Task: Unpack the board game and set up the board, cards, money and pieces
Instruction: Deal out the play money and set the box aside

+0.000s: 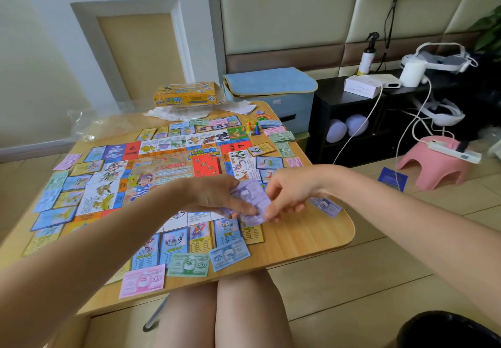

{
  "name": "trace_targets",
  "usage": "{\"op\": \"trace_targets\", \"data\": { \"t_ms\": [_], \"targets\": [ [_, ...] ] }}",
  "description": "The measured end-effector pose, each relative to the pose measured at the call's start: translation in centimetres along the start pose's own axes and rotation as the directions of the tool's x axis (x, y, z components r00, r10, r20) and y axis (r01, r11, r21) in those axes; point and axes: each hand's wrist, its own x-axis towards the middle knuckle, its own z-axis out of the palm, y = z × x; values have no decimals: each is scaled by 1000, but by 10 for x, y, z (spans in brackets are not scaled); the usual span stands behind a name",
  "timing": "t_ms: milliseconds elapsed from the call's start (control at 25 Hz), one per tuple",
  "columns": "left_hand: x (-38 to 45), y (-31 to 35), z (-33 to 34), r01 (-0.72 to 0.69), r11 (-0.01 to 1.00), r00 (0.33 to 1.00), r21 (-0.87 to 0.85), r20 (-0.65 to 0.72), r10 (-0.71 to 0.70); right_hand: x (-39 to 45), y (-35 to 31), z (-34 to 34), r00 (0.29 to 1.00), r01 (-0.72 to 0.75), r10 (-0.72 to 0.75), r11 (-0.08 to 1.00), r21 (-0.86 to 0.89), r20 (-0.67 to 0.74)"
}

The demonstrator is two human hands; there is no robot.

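Head view: left hand [217,198] and right hand [287,196] pinch seemingly several purple banknotes [253,197].

Purple banknotes [250,201] above colourful board [162,174], card-ringed, on wooden table [303,236].

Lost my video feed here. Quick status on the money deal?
Both hands on purple notes: left hand grips the stack, right hand pinches one. Board laid out; pink, green, blue notes at near edge. Nothing in the way.
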Motion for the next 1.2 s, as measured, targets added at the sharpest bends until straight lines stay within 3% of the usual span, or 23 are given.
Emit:
{"op": "trace_targets", "data": {
  "t_ms": [120, 240, 360, 480, 600, 720, 880, 1000, 1080, 1200],
  "targets": [
    [0, -2, 1, 35, 997, 993, 74, 109, -43, 9, -4, 6, 1000, -21, 21, 1000, 16, -13],
    [-1, -4, -1, 24, 999, 987, -47, 160, -16, 9, -1, 3, 1000, -6, 5, 998, 62, 26],
    [-6, -10, -15, -1, 989, 999, -147, 48, 8, 9, 2, 8, 997, 11, -12, 1000, 7, 80],
    [-11, -16, -26, -9, 981, 997, -192, -81, -7, 19, -2, 19, 996, 28, -12, 982, -189, 86],
    [-11, -18, -28, -10, 981, 994, -193, -108, -11, 29, -5, 29, 999, 15, 4, 928, -372, 50],
    [-12, -18, -27, -16, 982, 996, -190, -84, 0, 32, -7, 30, 999, -18, 28, 908, -419, 19],
    [-16, -22, -31, -36, 951, 997, -306, -69, 16, 22, -23, 2, 1000, -26, 22, 973, -231, -20],
    [-20, -30, -40, -52, 858, 996, -511, -91, 5, 31, -44, -17, 970, 42, -57, 997, -66, -237],
    [-27, -37, -47, -110, 817, 980, -566, -199, -6, 51, -62, -19, 921, 122, -98, 992, 40, -376],
    [-47, -52, -61, -228, 805, 900, -548, -434, -41, 87, -92, -10, 896, 241, -160, 959, 151, -415]
  ]
}}
